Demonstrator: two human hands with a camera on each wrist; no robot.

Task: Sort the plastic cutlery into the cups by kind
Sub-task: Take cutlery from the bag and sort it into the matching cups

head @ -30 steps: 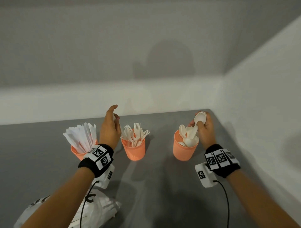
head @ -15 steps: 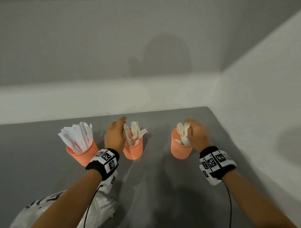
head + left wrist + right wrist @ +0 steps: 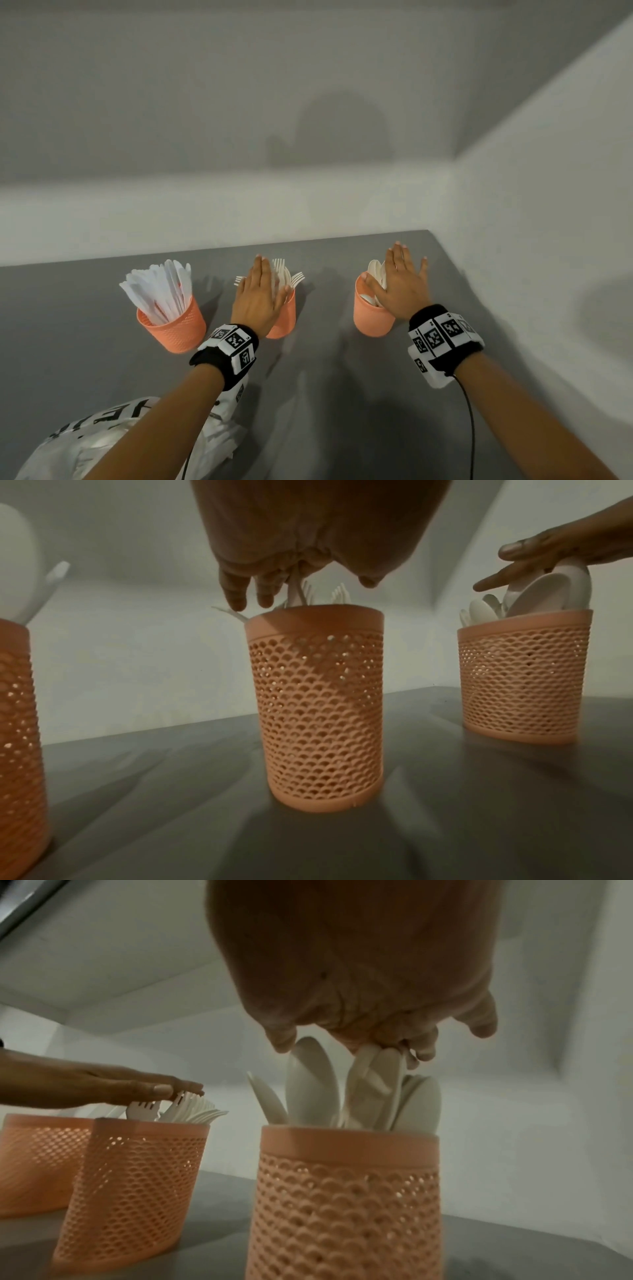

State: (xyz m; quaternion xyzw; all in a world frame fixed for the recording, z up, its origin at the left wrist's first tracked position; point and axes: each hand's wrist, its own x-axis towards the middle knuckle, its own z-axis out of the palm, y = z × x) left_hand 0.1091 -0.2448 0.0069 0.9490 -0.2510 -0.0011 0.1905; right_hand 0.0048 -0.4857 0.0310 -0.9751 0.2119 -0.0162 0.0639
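Observation:
Three orange mesh cups stand in a row on the grey table (image 3: 342, 404). The left cup (image 3: 171, 330) holds white knives (image 3: 159, 291). Over the middle cup (image 3: 286, 318) my left hand (image 3: 257, 294) lies flat, palm down, and its straight fingers press on the white forks (image 3: 291, 277). My right hand (image 3: 400, 284) lies flat the same way on the white spoons (image 3: 374, 270) in the right cup (image 3: 371, 320). In the left wrist view the fingers (image 3: 236, 593) touch the fork tops (image 3: 308, 593). In the right wrist view the fingers (image 3: 424, 1045) rest on the spoon bowls (image 3: 315, 1085). Neither hand grips anything.
A crumpled white plastic bag (image 3: 96, 442) lies at the table's near left, under my left forearm. White walls close the table off at the back and on the right, near the spoon cup.
A second ago my right hand held a spoon above the right cup and my left hand was raised. Both hands have since come down flat onto the cutlery, and the spoon is released.

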